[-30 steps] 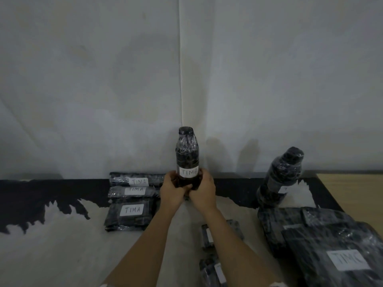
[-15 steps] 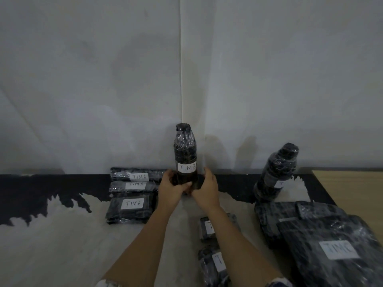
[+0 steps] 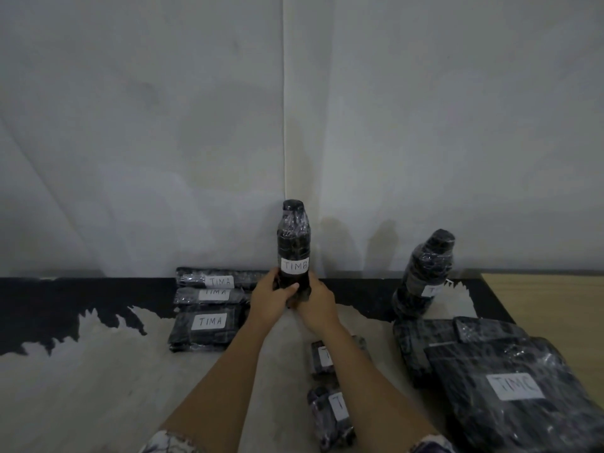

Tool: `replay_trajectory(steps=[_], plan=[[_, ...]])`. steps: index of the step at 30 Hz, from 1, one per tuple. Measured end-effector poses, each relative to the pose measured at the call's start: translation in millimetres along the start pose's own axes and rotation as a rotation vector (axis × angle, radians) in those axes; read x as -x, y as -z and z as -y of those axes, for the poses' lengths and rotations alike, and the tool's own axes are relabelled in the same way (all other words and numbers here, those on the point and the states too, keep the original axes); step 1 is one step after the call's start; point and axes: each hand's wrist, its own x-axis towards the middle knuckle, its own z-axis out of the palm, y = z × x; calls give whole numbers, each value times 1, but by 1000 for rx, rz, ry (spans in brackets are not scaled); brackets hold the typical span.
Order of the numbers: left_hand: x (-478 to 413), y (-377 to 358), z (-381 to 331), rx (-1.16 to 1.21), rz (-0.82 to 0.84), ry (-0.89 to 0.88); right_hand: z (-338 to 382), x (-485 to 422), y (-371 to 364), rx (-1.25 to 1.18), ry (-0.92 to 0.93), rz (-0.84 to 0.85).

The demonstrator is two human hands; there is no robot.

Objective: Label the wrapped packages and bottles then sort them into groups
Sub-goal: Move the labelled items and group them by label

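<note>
In the head view, a bottle point(image 3: 293, 243) wrapped in shiny black film stands upright at the far edge of the bench point(image 3: 81, 387), about midway along it, in front of a seam in the pale wall point(image 3: 163, 125). A white label on its body reads TIMB. The wrap hides whatever it contains. The left hand point(image 3: 271, 297) and the right hand point(image 3: 318, 304) both curl round its lower part from either side, thumbs across the front below the label. They cover its base, so I cannot tell whether it rests on the bench.

Just left of the hands, three flat wrapped packages lie in a row running back to the far edge. The nearest package point(image 3: 206, 328), the middle package point(image 3: 212, 295) and the far package point(image 3: 212, 281) each carry a label reading TIMA.

Toward the far right corner, a second bottle point(image 3: 425, 273) in the same black wrap leans to the right, its label partly visible. In front of it, along the right edge, a large package point(image 3: 510, 390) marked TIMC overlaps another dark package point(image 3: 421, 338).

Beside and partly under the right forearm lie two small packages, one point(image 3: 322, 356) farther away and one point(image 3: 333, 416) near the front edge, with their labels half hidden.
</note>
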Motion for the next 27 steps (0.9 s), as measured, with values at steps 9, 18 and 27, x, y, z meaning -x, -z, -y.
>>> replay_trajectory(steps=[9, 18, 27], plan=[[-2, 0, 2, -11, -52, 63, 4, -2, -4, -86, -14, -72], [-2, 1, -1, 8, -73, 78, 2, -6, -2, -38, -68, -94], [19, 2, 1, -33, -120, 140, -4, 6, 9, 86, -110, -123]])
